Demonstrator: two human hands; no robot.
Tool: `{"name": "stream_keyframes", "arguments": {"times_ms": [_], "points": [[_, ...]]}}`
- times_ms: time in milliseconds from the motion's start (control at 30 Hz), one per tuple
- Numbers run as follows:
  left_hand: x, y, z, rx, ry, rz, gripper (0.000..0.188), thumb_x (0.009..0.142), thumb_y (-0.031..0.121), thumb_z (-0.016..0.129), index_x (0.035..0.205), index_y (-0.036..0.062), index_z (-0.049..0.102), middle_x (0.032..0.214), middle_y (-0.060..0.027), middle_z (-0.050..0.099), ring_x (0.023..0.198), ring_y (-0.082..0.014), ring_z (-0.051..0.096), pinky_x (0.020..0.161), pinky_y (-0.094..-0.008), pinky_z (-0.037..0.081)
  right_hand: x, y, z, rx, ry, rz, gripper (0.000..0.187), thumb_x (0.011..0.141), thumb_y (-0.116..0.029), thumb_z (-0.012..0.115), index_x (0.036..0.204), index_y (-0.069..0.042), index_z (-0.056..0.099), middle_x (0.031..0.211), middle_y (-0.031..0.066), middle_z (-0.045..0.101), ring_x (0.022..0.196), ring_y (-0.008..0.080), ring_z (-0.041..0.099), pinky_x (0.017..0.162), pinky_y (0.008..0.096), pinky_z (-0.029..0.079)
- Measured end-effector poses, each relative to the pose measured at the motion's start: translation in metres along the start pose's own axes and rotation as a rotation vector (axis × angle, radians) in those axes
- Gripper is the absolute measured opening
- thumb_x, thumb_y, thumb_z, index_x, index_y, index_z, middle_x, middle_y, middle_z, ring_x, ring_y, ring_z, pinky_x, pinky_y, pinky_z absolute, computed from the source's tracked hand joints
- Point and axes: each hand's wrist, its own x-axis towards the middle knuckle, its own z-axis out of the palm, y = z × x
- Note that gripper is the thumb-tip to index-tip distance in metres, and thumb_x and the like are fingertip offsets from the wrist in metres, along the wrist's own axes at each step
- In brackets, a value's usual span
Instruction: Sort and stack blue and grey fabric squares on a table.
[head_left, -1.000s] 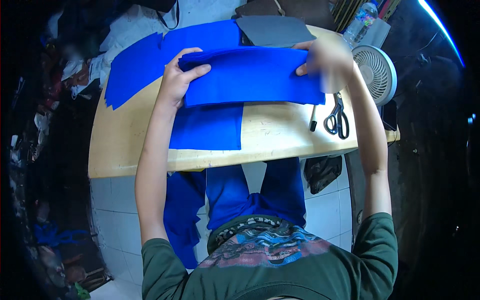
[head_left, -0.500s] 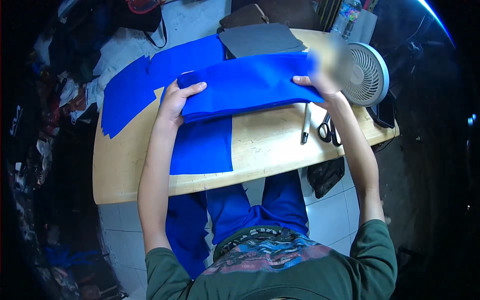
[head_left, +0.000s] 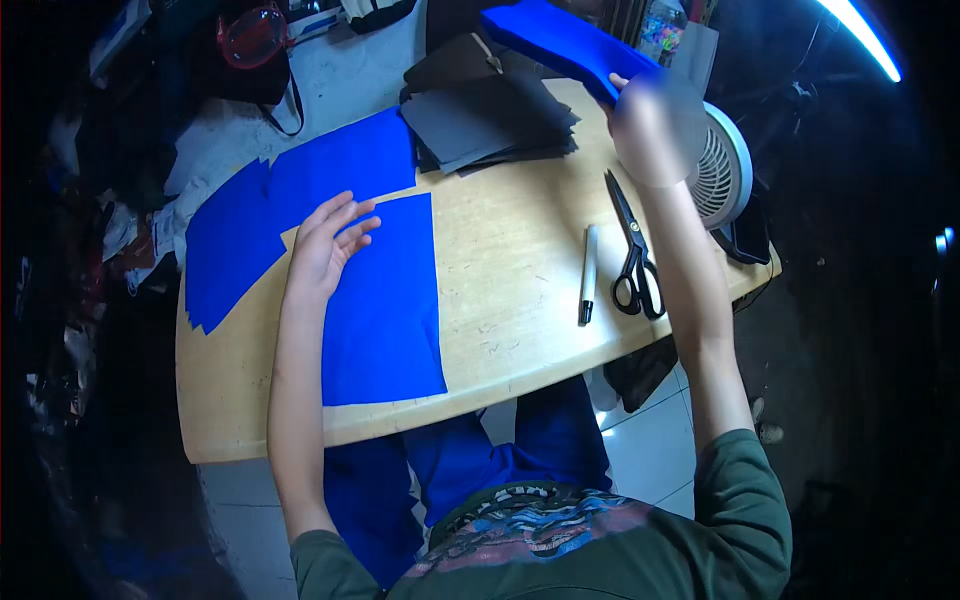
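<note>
My right hand (head_left: pixel 640 130), partly blurred, grips one end of a folded blue fabric stack (head_left: pixel 560 45) raised over the table's far right edge. My left hand (head_left: pixel 328 245) holds nothing; its fingers are apart above the near blue fabric piece (head_left: pixel 385 320), a rectangle lying flat. Behind it lies another blue fabric piece (head_left: pixel 345 155), and to the left a further blue piece (head_left: pixel 230 250) with notched edges. A pile of dark grey sheets (head_left: pixel 490 120) sits at the table's back, its edges uneven.
On the wooden table (head_left: pixel 510 290), black-handled scissors (head_left: pixel 635 260) and a pale marker (head_left: pixel 589 275) lie below my right forearm. A white round fan (head_left: pixel 735 165) stands at the right edge, a clear bottle (head_left: pixel 662 30) behind. Blue cloth (head_left: pixel 375 510) hangs beside my legs.
My left hand has let go of the blue fabric stack and opened. My right hand has carried the stack up and away to the far right, uncovering the scissors and more grey sheets.
</note>
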Motion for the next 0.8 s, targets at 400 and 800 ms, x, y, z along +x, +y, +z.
{"name": "stream_keyframes", "arguments": {"times_ms": [400,800], "points": [[-0.041,0.008,-0.04,0.109,0.133,-0.005,0.045,0.088,0.014,0.052,0.126,-0.0024,0.037,0.102,-0.017,0.058,0.087,-0.0216,0.062,0.063,-0.0253,0.05,0.057,0.08,-0.018,0.071,0.632,-0.07,0.033,0.071,0.006,0.058,0.104,0.006,0.052,0.095,0.0133,0.058,0.079,0.0261,0.059,0.064,0.0443,0.053],[-0.043,0.011,-0.032,0.097,0.124,0.011,0.037,0.088,0.014,0.049,0.122,0.001,0.044,0.098,-0.013,0.058,0.082,-0.0198,0.062,0.061,-0.0245,0.05,0.04,0.06,-0.02,-0.142,0.64,0.013,0.043,0.07,-0.001,0.058,0.112,0.005,0.049,0.106,0.0201,0.056,0.093,0.0324,0.058,0.083,0.0375,0.048]]}}
